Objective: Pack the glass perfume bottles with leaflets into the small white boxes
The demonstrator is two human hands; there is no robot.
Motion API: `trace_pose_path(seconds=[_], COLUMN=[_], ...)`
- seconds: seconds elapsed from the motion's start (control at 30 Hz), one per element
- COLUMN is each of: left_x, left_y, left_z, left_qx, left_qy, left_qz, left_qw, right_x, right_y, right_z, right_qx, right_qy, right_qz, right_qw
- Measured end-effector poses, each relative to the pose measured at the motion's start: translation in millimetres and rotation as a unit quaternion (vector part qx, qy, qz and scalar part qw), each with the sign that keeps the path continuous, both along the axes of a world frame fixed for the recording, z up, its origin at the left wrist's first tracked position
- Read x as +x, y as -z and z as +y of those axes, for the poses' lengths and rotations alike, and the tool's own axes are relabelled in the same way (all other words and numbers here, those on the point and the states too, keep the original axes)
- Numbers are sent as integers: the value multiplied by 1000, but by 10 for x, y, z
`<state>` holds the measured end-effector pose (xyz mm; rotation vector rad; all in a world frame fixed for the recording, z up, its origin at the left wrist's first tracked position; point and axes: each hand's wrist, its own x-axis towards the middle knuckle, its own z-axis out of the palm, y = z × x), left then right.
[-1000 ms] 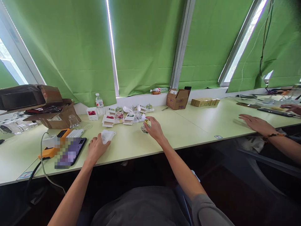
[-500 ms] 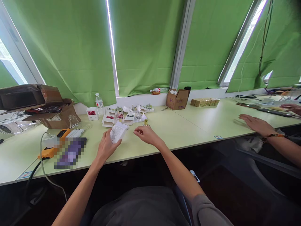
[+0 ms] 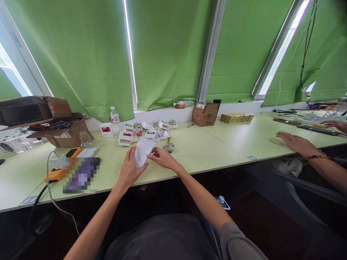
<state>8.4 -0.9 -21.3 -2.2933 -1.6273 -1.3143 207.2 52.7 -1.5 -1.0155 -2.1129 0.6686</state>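
My left hand [image 3: 130, 169] is wrapped round a small white printed box [image 3: 143, 151], tilted and raised a little above the table. At the box's right edge is my right hand [image 3: 164, 159], with its thumb and fingers pinched together against the carton. Just beyond my right hand stands a round glass bottle [image 3: 168, 146] with a gold neck, its lower part near my wrist. Farther back, opened white cartons [image 3: 125, 137] with flower pictures lie among several round glass bottles [image 3: 137, 131].
A closed white carton [image 3: 107, 130] and a water bottle [image 3: 114, 119] stand behind, left of centre. Leftward are a blurred phone [image 3: 82, 175], an orange device [image 3: 54, 176] and a cardboard box [image 3: 63, 133]. To the right are a brown box [image 3: 206, 113], small yellowish boxes [image 3: 236, 117] and another person's hand [image 3: 296, 144].
My left hand has brought the white box rightward and slightly up. My right hand has moved left to its edge, uncovering the gold-necked bottle.
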Motion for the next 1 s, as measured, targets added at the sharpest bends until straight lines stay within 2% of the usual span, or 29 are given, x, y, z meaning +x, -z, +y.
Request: trace_pose_path(seconds=[0.17,0.3,0.63,0.87,1.0], left_x=[-1,-25,-99,-117,-128], left_y=[11,-22,-57,-97,-100], left_z=[3,5,36,16,18], left_qx=[-52,-92,-71,-64,-51], left_qy=[33,68,74,67,73], left_qz=[-58,-105,-155,-137,-133], left_qw=[996,988,983,986,987], right_x=[-9,7,31,46,52], right_y=[60,57,5,-15,-11], right_z=[37,58,43,35,38], right_qx=[-32,-29,-11,1,-3], right_qy=[-18,-16,-30,-43,-27], right_qz=[47,56,40,37,54], right_qw=[998,998,999,998,998])
